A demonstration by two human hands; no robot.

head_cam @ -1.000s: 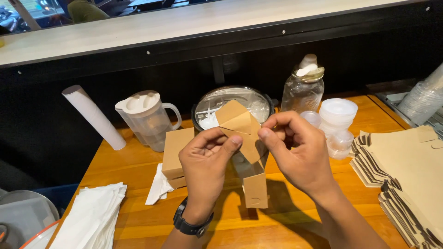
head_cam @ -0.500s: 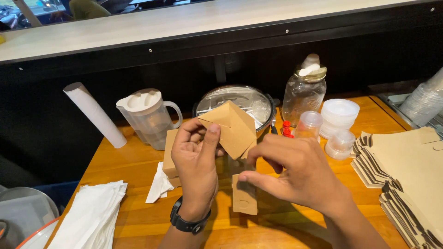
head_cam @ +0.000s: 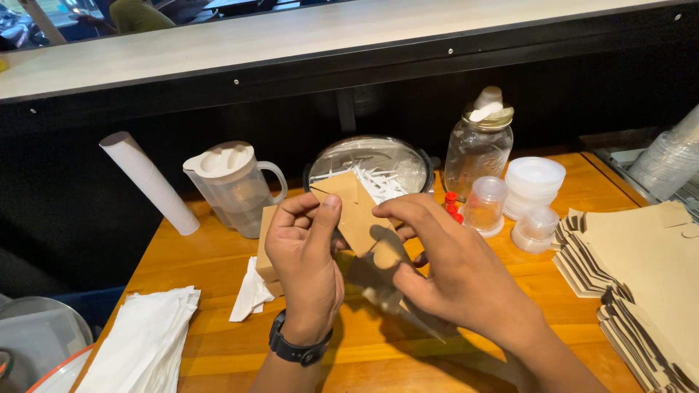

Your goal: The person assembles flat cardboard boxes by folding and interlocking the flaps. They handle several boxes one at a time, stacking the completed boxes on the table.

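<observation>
wooden table, jug, napkins, flat cartons

Both hands — brown cardboard piece

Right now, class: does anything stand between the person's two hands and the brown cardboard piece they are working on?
Nothing visible does. The left hand and the right hand both already grip the brown cardboard piece directly, above the wooden table. The pitcher and glass jar stand behind it, apart.

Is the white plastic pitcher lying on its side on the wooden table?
No, the white plastic pitcher stands upright on the wooden table, with its lid on top and its handle to the right.
</observation>
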